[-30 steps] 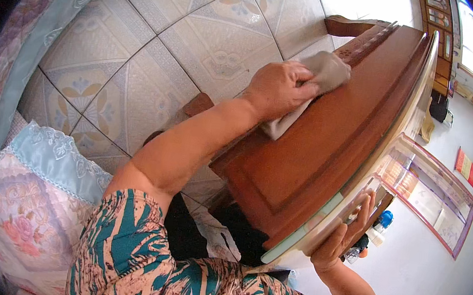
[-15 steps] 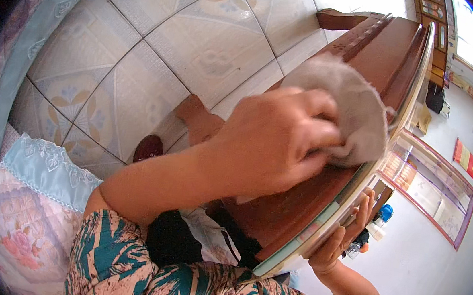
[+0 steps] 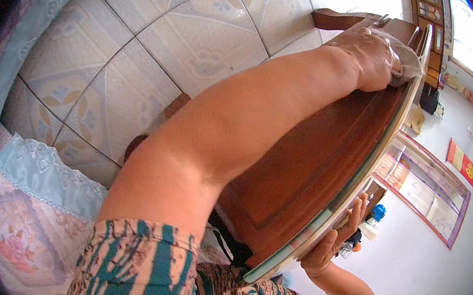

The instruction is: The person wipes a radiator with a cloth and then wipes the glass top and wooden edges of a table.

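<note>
My left hand [image 3: 367, 54] is closed on a greyish cloth [image 3: 406, 64], pressed against the far end of a red-brown wooden table front [image 3: 310, 155]. The hand hides part of the cloth. A pale glass top [image 3: 294, 251] with a greenish edge runs along the wood. My right hand [image 3: 333, 244] rests by the near part of that edge, fingers stretched out and apart, holding nothing. My left forearm crosses over the near side of the wood and hides part of it.
A curved wooden leg [image 3: 342, 20] stands at the table's far end. Patterned floor tiles [image 3: 200, 51] lie to the left, with a floral quilted cover [image 3: 26, 229] at lower left. Small objects, one a blue item [image 3: 378, 212], are beyond my right hand, before a white wall [image 3: 407, 280].
My left hand has slid the cloth away from me along the wood to the table's far end, the arm stretching out. My right hand has stayed nearly in place.
</note>
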### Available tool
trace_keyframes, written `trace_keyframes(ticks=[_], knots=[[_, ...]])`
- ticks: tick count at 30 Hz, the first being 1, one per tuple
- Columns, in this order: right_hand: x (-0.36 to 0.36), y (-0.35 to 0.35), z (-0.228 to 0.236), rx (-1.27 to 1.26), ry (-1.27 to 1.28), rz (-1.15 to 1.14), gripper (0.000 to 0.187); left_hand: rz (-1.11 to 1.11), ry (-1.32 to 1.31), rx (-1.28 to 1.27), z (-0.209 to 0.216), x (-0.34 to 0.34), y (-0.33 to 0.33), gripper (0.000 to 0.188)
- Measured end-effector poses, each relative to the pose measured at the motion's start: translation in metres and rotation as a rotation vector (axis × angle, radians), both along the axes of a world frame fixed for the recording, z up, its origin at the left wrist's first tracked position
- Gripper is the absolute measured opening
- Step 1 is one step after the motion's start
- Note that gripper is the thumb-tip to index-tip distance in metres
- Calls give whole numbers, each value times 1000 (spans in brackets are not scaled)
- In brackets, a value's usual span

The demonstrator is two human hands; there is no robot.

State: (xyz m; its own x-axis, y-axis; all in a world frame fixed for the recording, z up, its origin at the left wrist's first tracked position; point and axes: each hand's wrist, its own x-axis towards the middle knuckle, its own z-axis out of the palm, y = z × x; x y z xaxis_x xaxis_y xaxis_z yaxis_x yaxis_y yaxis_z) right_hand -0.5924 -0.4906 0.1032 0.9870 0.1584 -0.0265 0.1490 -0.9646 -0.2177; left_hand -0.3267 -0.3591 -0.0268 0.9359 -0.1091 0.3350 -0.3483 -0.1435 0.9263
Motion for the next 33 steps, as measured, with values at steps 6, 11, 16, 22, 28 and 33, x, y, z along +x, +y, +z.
trace_keyframes(ticks=[6,11,16,22,28,33], knots=[[2,-3,0,-10,14,30,61,7,-297,-286,-29,-54,22,21],[1,-6,2,16,24,18,61,-185,-315,-362,-30,-109,70,20],[1,5,1,-28,33,-8,60,-306,-272,-345,-24,-152,109,21],[2,8,4,-90,21,36,60,-474,-164,-214,-11,-183,146,20],[0,2,3,-30,32,10,59,-879,124,-408,-19,-187,176,28],[3,2,2,-31,5,-4,58,-478,857,-905,-71,-163,174,29]])
